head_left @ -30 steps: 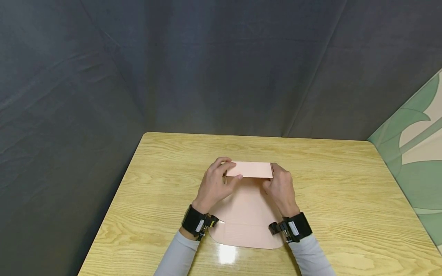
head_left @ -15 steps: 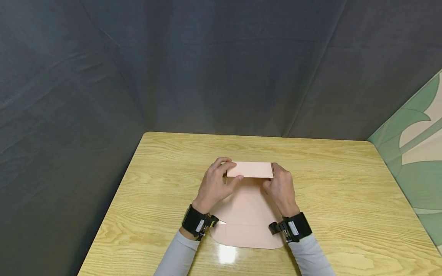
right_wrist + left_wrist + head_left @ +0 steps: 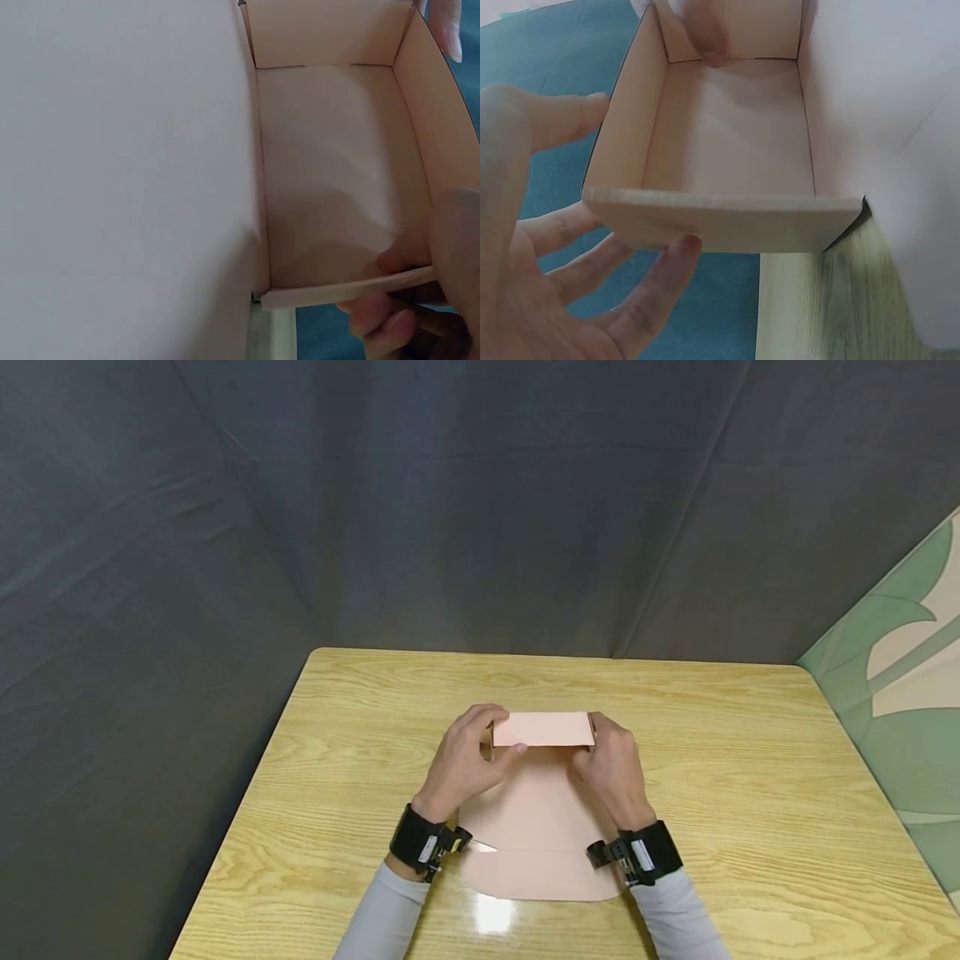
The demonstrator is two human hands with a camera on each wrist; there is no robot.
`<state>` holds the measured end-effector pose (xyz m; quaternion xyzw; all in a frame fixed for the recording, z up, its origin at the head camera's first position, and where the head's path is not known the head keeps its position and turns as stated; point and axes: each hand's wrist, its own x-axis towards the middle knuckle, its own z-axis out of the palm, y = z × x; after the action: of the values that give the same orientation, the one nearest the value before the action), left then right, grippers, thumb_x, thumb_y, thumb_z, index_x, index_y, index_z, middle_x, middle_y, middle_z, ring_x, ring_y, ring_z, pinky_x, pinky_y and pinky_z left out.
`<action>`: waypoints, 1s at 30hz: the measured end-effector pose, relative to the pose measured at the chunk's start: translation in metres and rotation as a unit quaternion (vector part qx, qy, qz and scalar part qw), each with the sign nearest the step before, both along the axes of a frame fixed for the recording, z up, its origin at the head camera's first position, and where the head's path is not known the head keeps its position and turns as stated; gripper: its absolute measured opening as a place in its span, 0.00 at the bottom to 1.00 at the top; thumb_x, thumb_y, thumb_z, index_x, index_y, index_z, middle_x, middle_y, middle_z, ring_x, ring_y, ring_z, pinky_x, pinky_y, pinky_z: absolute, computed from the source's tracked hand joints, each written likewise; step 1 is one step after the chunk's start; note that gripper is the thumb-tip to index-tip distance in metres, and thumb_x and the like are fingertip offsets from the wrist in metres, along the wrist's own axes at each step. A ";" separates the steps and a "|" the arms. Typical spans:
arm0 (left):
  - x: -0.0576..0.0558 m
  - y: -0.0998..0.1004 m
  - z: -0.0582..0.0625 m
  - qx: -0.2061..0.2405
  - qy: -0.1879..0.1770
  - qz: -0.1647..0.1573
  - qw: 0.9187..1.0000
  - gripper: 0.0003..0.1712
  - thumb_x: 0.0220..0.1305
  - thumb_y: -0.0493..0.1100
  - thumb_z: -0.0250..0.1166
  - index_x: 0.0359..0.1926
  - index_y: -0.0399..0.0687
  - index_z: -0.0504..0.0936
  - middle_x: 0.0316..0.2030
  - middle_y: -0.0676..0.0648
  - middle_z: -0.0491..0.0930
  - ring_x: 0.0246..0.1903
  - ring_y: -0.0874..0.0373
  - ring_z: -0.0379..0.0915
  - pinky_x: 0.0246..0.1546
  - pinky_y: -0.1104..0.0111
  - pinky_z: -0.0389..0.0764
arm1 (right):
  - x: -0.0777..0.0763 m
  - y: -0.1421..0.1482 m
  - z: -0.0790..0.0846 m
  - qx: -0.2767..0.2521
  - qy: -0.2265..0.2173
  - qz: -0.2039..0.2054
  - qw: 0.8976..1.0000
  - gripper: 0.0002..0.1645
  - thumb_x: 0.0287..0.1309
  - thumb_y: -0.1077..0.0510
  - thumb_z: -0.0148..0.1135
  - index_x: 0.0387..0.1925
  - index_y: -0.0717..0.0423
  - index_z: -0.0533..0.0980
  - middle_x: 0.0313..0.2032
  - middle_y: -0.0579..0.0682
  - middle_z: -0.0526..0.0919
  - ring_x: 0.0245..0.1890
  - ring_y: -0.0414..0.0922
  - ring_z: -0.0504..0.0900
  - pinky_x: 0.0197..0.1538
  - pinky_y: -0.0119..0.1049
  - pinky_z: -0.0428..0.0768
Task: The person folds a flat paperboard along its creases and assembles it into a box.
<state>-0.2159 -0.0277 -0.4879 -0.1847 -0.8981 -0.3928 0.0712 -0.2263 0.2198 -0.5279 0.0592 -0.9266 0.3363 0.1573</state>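
Note:
A pale pink cardboard box (image 3: 543, 729) is held on the table in front of me, its lid panel (image 3: 540, 831) stretching toward me. At its left end, my left hand (image 3: 463, 764) grips a corner. In the left wrist view, a fingertip (image 3: 684, 246) touches the end wall (image 3: 757, 221) from outside, and another digit meets the long side wall (image 3: 626, 124). My right hand (image 3: 615, 768) pinches the opposite end. In the right wrist view, one digit lies inside the tray floor (image 3: 322, 165), with others outside the end wall (image 3: 330, 295).
The wood-grain table (image 3: 360, 735) extends around the box. Dark cloth (image 3: 480, 527) hangs behind and to the left; a green and cream leaf-patterned panel (image 3: 915, 727) stands at the right. Black camera bands (image 3: 416, 835) sit on both wrists.
My left fingers have drawn slightly left off the face of the box's upper panel. The lid panel has shifted a little to the right. My right hand keeps nearly the same place.

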 end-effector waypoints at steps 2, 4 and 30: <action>-0.001 -0.002 0.000 0.006 -0.002 -0.010 1.000 0.32 0.67 0.56 0.76 0.65 0.45 0.82 0.66 0.45 0.80 0.66 0.48 0.78 0.61 0.56 0.84 | -0.001 0.002 0.002 -0.002 0.004 0.004 1.000 0.27 0.46 0.78 0.59 0.52 0.75 0.80 0.47 0.72 0.88 0.47 0.66 0.90 0.44 0.59 0.90; -0.002 -0.003 0.001 0.014 -0.006 -0.019 1.000 0.32 0.67 0.56 0.76 0.65 0.44 0.82 0.66 0.45 0.80 0.65 0.48 0.77 0.61 0.55 0.84 | -0.001 0.003 0.004 -0.003 0.009 0.006 1.000 0.29 0.44 0.78 0.58 0.53 0.74 0.80 0.47 0.71 0.88 0.48 0.66 0.90 0.44 0.60 0.89; -0.007 -0.016 0.001 0.112 -0.034 0.004 0.993 0.34 0.63 0.50 0.80 0.65 0.38 0.82 0.53 0.42 0.84 0.40 0.54 0.80 0.30 0.71 0.86 | 0.006 0.015 0.030 -0.053 0.047 0.024 0.997 0.23 0.61 0.56 0.77 0.54 0.63 0.84 0.42 0.61 0.92 0.19 0.43 0.80 0.21 0.32 0.74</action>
<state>-0.2233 -0.0441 -0.4864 -0.1588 -0.8508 -0.4970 0.0626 -0.2205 0.2348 -0.4976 0.0885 -0.8976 0.3850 0.1957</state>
